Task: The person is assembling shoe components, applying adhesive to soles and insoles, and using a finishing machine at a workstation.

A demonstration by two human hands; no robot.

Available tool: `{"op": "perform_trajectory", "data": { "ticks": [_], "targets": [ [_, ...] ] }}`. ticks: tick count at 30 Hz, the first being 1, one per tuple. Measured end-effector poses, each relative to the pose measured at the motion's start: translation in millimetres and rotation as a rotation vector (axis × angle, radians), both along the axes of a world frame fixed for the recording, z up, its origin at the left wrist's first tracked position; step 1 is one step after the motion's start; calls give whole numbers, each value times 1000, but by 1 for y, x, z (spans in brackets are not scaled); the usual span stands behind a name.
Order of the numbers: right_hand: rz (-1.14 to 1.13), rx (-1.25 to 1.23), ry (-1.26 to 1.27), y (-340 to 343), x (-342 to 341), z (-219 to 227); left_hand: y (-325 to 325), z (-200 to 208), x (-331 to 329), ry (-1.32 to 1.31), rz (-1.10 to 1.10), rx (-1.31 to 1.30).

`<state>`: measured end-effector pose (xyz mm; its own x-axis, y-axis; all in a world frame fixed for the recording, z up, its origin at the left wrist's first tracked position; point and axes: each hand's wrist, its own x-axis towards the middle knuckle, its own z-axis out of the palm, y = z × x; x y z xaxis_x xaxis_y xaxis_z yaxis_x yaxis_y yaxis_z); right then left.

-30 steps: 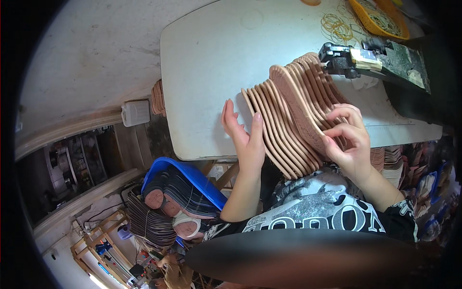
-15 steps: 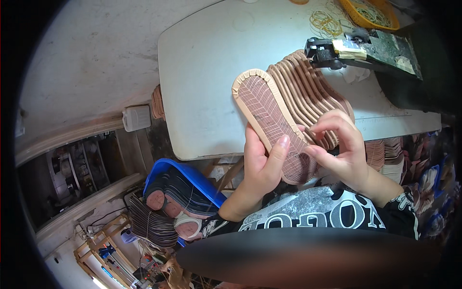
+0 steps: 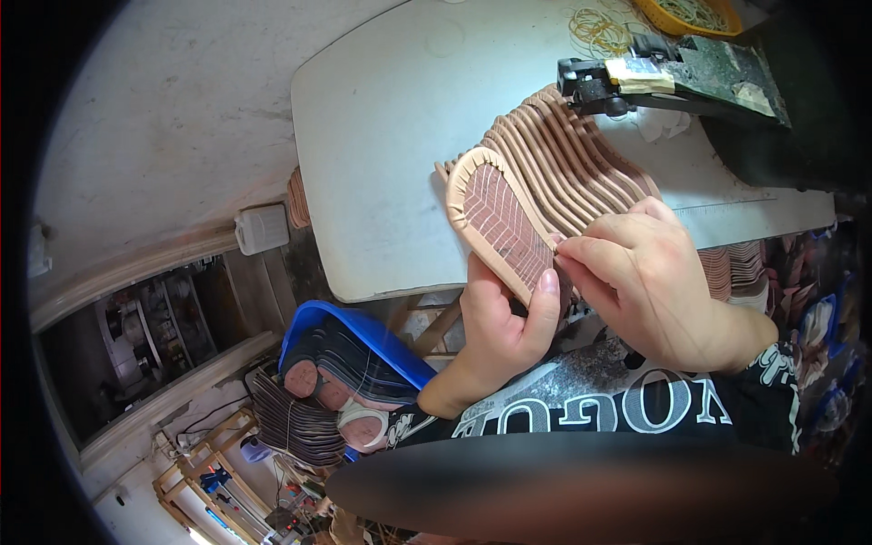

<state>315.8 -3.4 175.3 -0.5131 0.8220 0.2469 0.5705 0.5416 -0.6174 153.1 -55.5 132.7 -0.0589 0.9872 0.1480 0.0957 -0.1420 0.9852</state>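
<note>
A shoe insole [image 3: 498, 213] with a brown ribbed underside and a folded tan edge is held tilted above the near edge of the table. My left hand [image 3: 504, 318] grips its lower left side, thumb across the underside. My right hand [image 3: 649, 282] pinches the insole's right edge around mid-length; the hand hides the lower part. Just behind, a long row of similar tan insoles [image 3: 572, 163] stands packed together on the white table [image 3: 372, 163].
A sewing machine [image 3: 672, 86] juts in from the right. Beyond it are loose rubber bands [image 3: 599, 34] and a yellow basket [image 3: 699, 16]. At lower left, a blue bin [image 3: 313, 318] holds bundled dark insoles [image 3: 350, 363]. A white jug [image 3: 262, 229] stands left of the table.
My right hand has turned over and closed in on the insole's edge, its back now facing up. The insole has shifted and tilted slightly in my left hand.
</note>
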Motion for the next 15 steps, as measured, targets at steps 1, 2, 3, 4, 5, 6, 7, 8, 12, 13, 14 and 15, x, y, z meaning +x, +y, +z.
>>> {"op": "perform_trajectory", "data": {
  "ticks": [1, 2, 3, 4, 5, 6, 7, 8, 12, 13, 14, 15],
  "targets": [
    [18, -11, -27, 0, 0, 1, -1, 0, 0, -6, 1, -1],
    [37, -21, -54, 0, 0, 2, -2, 1, 0, -5, 2, -1],
    [37, -19, -54, -1, 0, 1, -2, 2, 0, 14, -5, 10],
    [29, 6, -44, -2, -2, 0, -2, 3, -1, 33, -11, 20],
    [21, 30, -34, -3, -3, -1, -4, 4, 0, 35, -7, 23],
    [19, 28, -36, -1, -3, -3, -3, 2, 1, 24, 6, 12],
    [48, 27, -42, 3, -3, -5, -3, 1, 1, 13, 19, 0],
    [78, 27, -49, 5, -3, -7, -4, -1, 1, 12, 18, -2],
    [92, 21, 22, 3, -8, -14, -5, -6, 1, -46, -1, 43],
    [87, 25, 67, 4, -9, -15, -6, -6, 1, -38, 14, 79],
    [80, 27, 111, 5, -9, -15, -7, -5, 1, -38, 15, 79],
    [80, 26, 111, 7, -7, -15, -8, -4, -1, -110, 11, 37]
  ]
}}
